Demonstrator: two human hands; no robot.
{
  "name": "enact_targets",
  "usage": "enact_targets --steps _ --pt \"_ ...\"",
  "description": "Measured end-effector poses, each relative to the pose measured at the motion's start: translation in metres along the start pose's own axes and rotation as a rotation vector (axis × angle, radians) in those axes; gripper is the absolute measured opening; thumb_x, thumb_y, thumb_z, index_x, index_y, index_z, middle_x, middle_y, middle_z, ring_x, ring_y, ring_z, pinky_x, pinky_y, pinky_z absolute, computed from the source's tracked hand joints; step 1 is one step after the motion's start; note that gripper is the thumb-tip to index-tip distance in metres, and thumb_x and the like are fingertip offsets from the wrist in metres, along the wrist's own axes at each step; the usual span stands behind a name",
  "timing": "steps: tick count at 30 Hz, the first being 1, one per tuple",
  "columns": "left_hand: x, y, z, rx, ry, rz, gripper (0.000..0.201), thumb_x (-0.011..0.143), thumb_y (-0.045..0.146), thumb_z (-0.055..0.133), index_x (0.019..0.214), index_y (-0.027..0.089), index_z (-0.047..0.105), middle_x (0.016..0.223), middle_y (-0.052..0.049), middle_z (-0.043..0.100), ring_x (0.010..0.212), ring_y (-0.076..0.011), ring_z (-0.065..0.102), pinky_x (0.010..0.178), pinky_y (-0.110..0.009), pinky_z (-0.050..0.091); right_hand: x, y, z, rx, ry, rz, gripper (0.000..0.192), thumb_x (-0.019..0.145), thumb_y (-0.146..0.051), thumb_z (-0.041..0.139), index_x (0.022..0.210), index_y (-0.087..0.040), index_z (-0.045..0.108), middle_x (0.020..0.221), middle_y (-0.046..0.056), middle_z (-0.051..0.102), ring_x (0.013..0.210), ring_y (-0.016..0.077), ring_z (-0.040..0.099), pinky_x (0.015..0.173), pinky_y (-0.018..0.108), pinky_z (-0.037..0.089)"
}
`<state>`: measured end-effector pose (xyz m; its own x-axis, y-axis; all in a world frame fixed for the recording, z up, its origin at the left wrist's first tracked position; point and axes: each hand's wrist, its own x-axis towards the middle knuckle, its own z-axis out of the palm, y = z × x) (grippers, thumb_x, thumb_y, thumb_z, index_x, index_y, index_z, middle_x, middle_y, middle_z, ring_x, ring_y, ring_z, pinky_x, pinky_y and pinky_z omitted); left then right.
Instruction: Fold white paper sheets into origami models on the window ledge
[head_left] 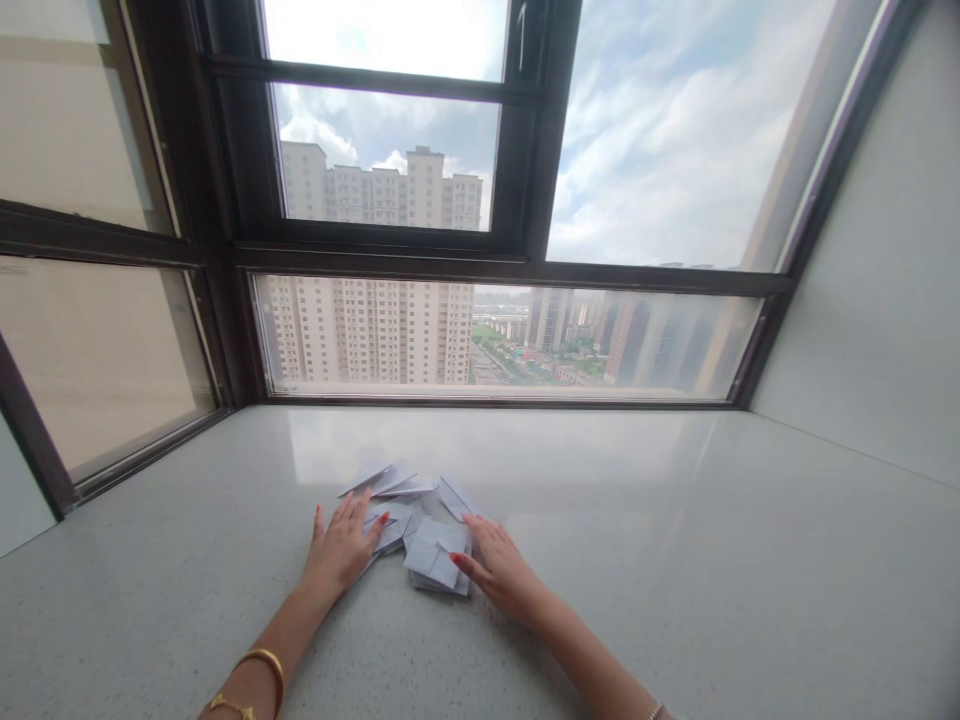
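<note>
Two bare hands rest on a loose pile of folded paper pieces [416, 525], taken as the landmark for all positions below. The pile lies on a pale speckled stone sill [675, 560], well short of the window.

Left of pile: left hand [343, 548], palm down, fingers spread flat, fingertips overlapping the pile's left edge. Open and pressing or resting, not clasping anything. Gold bangles [259, 675] sit on that forearm, nearer the camera than the pile.

Pile itself: white, folded flat, overlapping at mixed angles, a few fanned out toward the window side. Judgement: the scatter suggests pieces dropped or spread, not stacked. One larger folded piece [435, 555] lies on top at the near right.

Right of pile: right hand [501, 572], also palm down and flat, fingers extended, fingertips touching the near-right pieces. Nothing pinched between the fingers. Judgement: with a hand bracketing each flank, the flat palms seem placed to keep the sheets from sliding on the smooth stone.

Containers: none visible anywhere around the pile; the papers lie directly on the sill.

Beyond pile: dark-framed window [495, 265], apartment towers outside.
</note>
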<state>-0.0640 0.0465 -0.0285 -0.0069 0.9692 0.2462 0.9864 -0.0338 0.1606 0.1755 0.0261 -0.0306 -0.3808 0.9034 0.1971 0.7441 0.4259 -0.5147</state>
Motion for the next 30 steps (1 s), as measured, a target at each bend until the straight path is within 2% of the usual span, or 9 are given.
enact_targets --steps 7,11,19,25,30 --pt "-0.008 0.005 -0.004 0.035 0.065 0.053 0.048 0.084 0.041 0.025 0.119 0.013 0.044 0.121 -0.013 0.049 0.117 -0.026 0.034 0.097 -0.055 0.013 -0.004 -0.004 0.001 -0.028 0.001 0.015 0.064 0.078 -0.058 0.03 0.126 -0.015 0.034 0.127 0.012 0.041 0.12 0.0249 0.029 0.1 0.044 0.015" --pt "-0.011 0.008 -0.003 0.048 0.092 0.082 0.044 0.084 0.038 0.027 0.113 0.014 0.049 0.119 -0.012 0.051 0.116 -0.0267 0.036 0.096 -0.053 0.019 -0.005 -0.005 0.003 -0.035 0.022 -0.001 0.062 0.078 -0.058 0.031 0.125 -0.018 0.035 0.127 0.011 0.041 0.12 0.0251 0.03 0.1 0.044 0.013" --pt "-0.01 0.01 0.0 0.062 0.2 0.116 0.042 0.084 0.035 0.027 0.119 0.019 0.043 0.124 -0.008 0.047 0.117 -0.0227 0.036 0.098 -0.047 0.022 -0.005 -0.005 0.001 -0.078 0.012 -0.01 0.063 0.079 -0.057 0.03 0.126 -0.016 0.034 0.127 0.012 0.042 0.118 0.025 0.032 0.099 0.044 0.017" --pt "-0.008 0.007 0.004 0.063 0.236 0.128 0.043 0.083 0.034 0.027 0.12 0.016 0.042 0.125 -0.01 0.046 0.117 -0.0228 0.037 0.097 -0.047 0.023 -0.003 -0.006 -0.003 -0.13 0.106 -0.029 0.059 0.079 -0.055 0.033 0.123 -0.016 0.038 0.123 0.012 0.045 0.113 0.0245 0.039 0.095 0.04 0.026" --pt "-0.013 0.015 0.005 0.038 0.323 0.177 0.041 0.083 0.033 0.029 0.118 0.018 0.043 0.121 -0.008 0.05 0.117 -0.0223 0.037 0.1 -0.049 0.013 -0.003 -0.008 -0.004 -0.126 0.073 -0.066 0.065 0.076 -0.058 0.036 0.126 -0.016 0.033 0.13 0.013 0.037 0.12 0.0255 0.03 0.1 0.044 0.015"
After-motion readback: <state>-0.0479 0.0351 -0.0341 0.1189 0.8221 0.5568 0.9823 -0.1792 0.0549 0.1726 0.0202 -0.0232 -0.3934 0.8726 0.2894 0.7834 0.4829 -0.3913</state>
